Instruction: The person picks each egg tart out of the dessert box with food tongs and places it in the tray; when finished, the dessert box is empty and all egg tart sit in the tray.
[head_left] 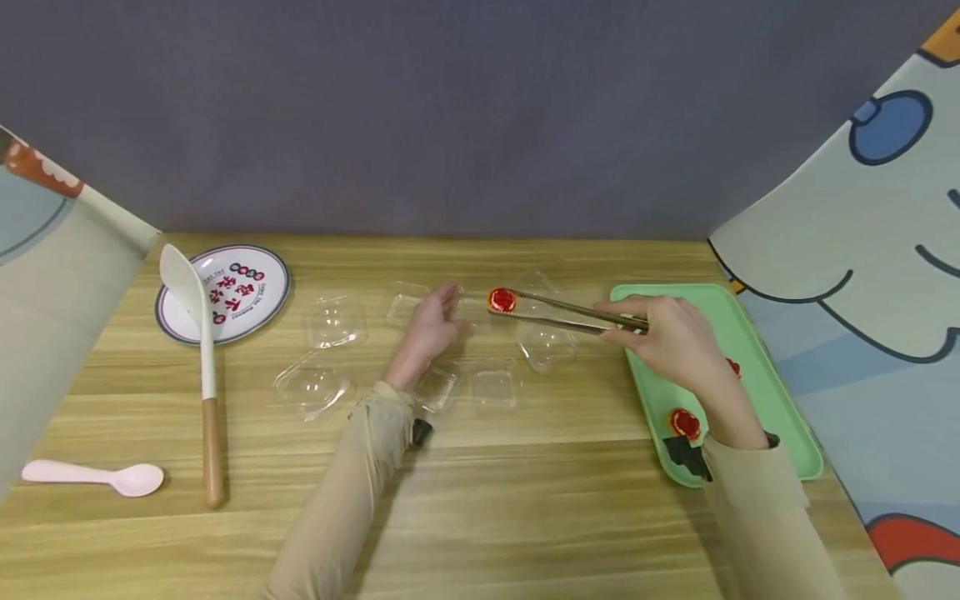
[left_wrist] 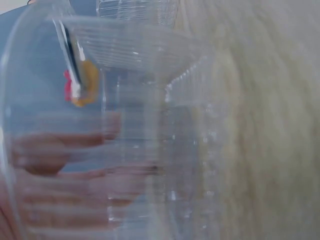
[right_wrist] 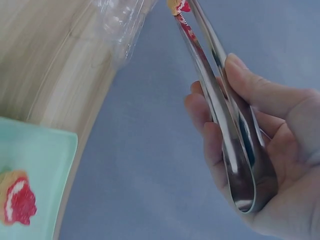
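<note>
My right hand (head_left: 667, 333) grips a pair of metal tongs (head_left: 570, 312) above the table, and their tips pinch a small tart with red topping (head_left: 502, 300). The right wrist view shows the fingers curled round the tongs (right_wrist: 225, 115), with the tart (right_wrist: 179, 6) at the far tip. My left hand (head_left: 431, 325) lies just left of the tart, its fingers straight against a clear plastic box (head_left: 468, 310). In the left wrist view its fingers (left_wrist: 65, 160) show blurred through clear plastic (left_wrist: 150, 65), and the tart (left_wrist: 80, 85) hangs beyond.
A green tray (head_left: 757, 350) at the right holds more tarts (head_left: 685, 422). Several clear plastic boxes (head_left: 336, 321) lie across the middle of the wooden table. At the left are a printed plate (head_left: 243, 287), a white spatula (head_left: 202, 358) and a pink spoon (head_left: 97, 477). Cloth screens stand on both sides.
</note>
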